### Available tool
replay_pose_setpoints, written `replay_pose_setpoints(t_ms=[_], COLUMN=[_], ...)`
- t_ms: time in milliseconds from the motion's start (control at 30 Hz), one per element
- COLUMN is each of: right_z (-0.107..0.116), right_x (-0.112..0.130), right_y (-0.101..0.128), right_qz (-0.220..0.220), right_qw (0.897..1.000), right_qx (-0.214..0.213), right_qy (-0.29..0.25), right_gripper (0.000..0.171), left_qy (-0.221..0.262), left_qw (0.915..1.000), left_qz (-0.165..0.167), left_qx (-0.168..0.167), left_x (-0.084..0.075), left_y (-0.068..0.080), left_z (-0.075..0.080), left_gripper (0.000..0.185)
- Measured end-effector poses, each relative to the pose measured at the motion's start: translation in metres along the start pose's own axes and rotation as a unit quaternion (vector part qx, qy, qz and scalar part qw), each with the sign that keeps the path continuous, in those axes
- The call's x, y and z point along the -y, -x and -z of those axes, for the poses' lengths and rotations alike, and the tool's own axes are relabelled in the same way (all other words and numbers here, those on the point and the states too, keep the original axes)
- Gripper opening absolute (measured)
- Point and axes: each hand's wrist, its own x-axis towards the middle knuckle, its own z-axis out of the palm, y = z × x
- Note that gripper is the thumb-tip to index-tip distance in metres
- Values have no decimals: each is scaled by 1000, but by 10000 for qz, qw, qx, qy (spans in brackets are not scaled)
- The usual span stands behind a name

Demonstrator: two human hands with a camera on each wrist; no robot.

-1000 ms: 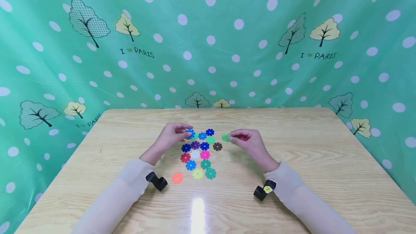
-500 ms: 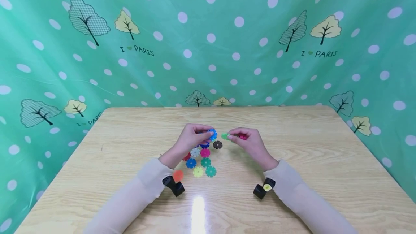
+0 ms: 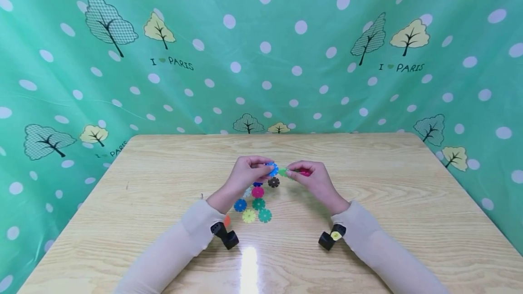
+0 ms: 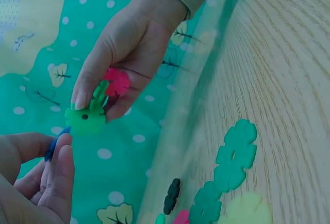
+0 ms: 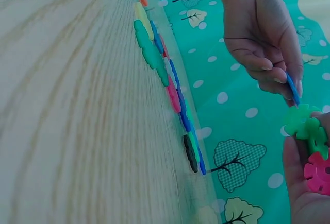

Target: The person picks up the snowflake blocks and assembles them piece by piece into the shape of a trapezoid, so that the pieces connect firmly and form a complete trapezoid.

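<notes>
Above the wooden table [image 3: 367, 185], my left hand [image 3: 266, 167] pinches a blue snowflake disc [image 3: 272, 169] by its edge. My right hand [image 3: 289, 173] pinches joined green discs [image 3: 283, 172] and holds a pink disc [image 3: 305, 173] against the palm. The blue and green discs almost touch edge to edge. The left wrist view shows the green piece [image 4: 85, 120], the pink disc [image 4: 117, 82] and the blue disc [image 4: 55, 143] between my fingers. In the right wrist view the blue disc [image 5: 293, 88] hangs just above the green piece [image 5: 306, 126].
Loose discs lie under and before my hands: black [image 3: 273, 182], pink [image 3: 258, 192], blue [image 3: 240, 204], two teal [image 3: 264, 215], yellow [image 3: 249, 216], and an orange one [image 3: 226, 220] half hidden by my left sleeve. A green dotted cloth [image 3: 261, 58] hangs behind the table.
My left hand has lifted the blue disc and carried it right until it meets the green piece. The right hand has stayed almost still. My left arm now covers several discs.
</notes>
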Motion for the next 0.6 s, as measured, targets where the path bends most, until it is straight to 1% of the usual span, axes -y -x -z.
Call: replay_pose_setpoints(t_ms=[200, 367, 600], right_z=[1, 1, 1], right_x=[-21, -25, -26], right_y=[-5, -6, -6], right_qz=[-3, 30, 18], right_qw=[9999, 9998, 9992], right_qx=[-67, -114, -186], right_qy=[-95, -138, -349], right_gripper=[15, 15, 12], left_qy=[202, 294, 616], left_qw=[9998, 9995, 9979], left_qz=[14, 60, 83], left_qx=[-71, -96, -159], left_x=[0, 1, 2], left_y=[-1, -1, 0], left_z=[-3, -6, -11], left_gripper=[20, 20, 19])
